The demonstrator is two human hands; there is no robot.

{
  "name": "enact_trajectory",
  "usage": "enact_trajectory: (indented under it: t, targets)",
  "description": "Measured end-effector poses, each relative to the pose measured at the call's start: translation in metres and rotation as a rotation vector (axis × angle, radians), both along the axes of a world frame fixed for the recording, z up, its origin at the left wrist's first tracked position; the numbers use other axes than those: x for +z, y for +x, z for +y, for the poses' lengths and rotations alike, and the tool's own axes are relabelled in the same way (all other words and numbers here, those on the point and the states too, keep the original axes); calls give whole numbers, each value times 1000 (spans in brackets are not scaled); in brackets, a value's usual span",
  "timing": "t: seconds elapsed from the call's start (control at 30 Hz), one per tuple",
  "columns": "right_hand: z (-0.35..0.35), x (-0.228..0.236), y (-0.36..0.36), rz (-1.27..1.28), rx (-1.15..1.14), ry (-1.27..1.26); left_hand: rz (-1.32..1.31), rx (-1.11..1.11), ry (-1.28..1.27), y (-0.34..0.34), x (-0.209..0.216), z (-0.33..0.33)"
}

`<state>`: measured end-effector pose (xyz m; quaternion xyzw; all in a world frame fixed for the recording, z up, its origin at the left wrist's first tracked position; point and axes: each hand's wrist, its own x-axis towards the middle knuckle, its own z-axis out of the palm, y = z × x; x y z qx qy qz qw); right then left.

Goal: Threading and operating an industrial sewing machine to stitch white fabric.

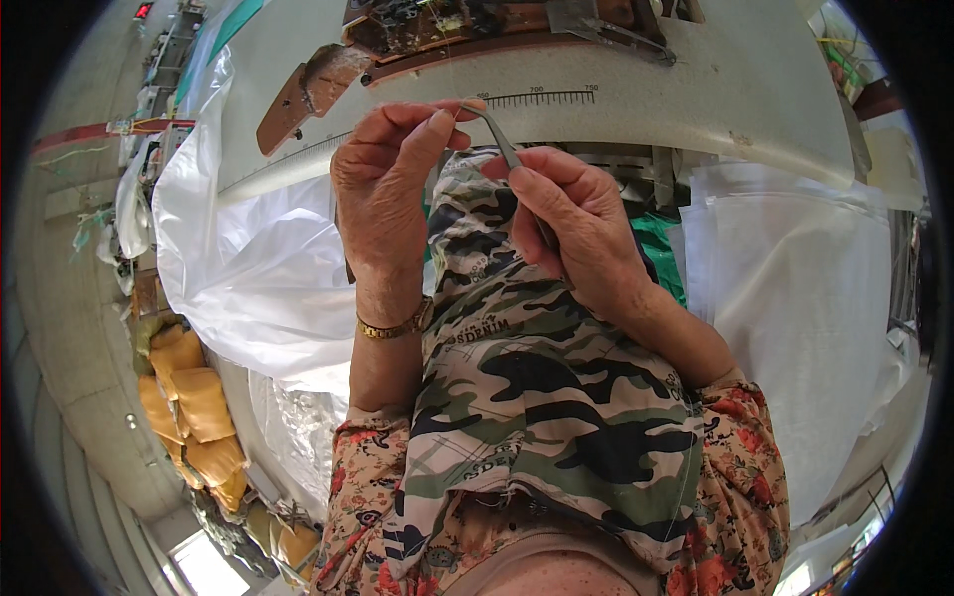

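My right hand is closed around grey bent-tip tweezers, whose tip points left. At that tip, the thumb and fingers of my left hand are pinched together. A fine thread seems to run at the left fingertips, though it is barely visible. Both hands are raised in front of the machine's pale table edge. Beneath them, camouflage-print fabric covers my front and lap. A gold watch circles my left wrist.
A brown machine part and a dark, lint-covered mechanism stand on the pale table, which bears a printed ruler scale. White plastic sheeting hangs at left, white sheets at right. Orange-yellow bundles lie far left.
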<state>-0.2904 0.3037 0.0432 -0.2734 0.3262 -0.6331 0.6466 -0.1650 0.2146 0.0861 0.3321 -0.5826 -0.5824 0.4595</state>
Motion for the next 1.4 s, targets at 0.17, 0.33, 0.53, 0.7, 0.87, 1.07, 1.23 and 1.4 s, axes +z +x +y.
enact_trajectory:
  t: [0.17,0.33,0.53,0.7,0.87,1.07,1.23,1.4]
  targets:
    - [0,-1,0,-18,-5,-16,15,-12,11,0,1,-1]
    - [0,-1,0,-29,-7,-31,22,-14,4,-2,2,-1]
    - [0,-1,0,-47,-20,-22,13,-11,-24,-4,-2,-4]
    - [-1,4,2,-46,-37,15,-1,21,-82,-6,-3,-6]
    - [-4,2,2,-49,-47,37,17,98,-120,1,-9,-8]
    - [-14,-3,3,-70,-67,38,-100,249,-97,30,-17,-1]
    - [-31,-6,7,-102,-117,54,-189,317,-67,69,-34,-6]
    - [-33,-2,16,-108,-105,27,-202,293,-140,40,-28,-2]
